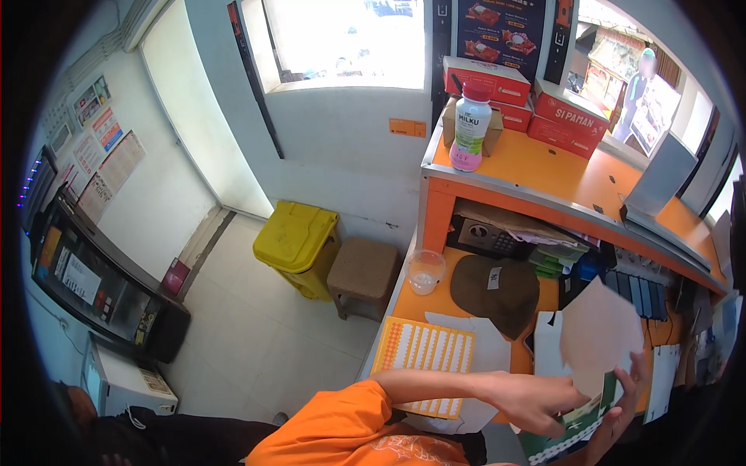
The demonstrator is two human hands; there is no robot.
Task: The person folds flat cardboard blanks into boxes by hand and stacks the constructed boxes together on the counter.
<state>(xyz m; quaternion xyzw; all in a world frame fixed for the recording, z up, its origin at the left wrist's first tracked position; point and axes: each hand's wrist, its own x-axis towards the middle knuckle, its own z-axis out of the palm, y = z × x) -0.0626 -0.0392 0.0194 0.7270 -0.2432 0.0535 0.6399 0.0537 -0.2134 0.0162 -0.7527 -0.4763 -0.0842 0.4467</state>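
Note:
My left hand [536, 400] reaches across from the orange sleeve, its fingers bent against a green-and-white cardboard piece [579, 423] with a scalloped white edge. On the far side, my right hand [622, 408] wraps its fingers round the same piece. A pale, plain flap [602, 334] stands up above both hands and seems joined to it, though the join is hidden. Left of my forearm lies a yellow-and-white patterned sheet [427, 357] over white cut card [491, 349]. Behind the hands rests a dark brown cap [495, 291].
A clear plastic cup [426, 273] stands on the orange desk. On the raised counter are a drink bottle [471, 128] and red boxes [566, 120]. A yellow bin [295, 241] and brown stool [363, 272] stand on the floor. A person in dark clothes [194, 435] is at lower left.

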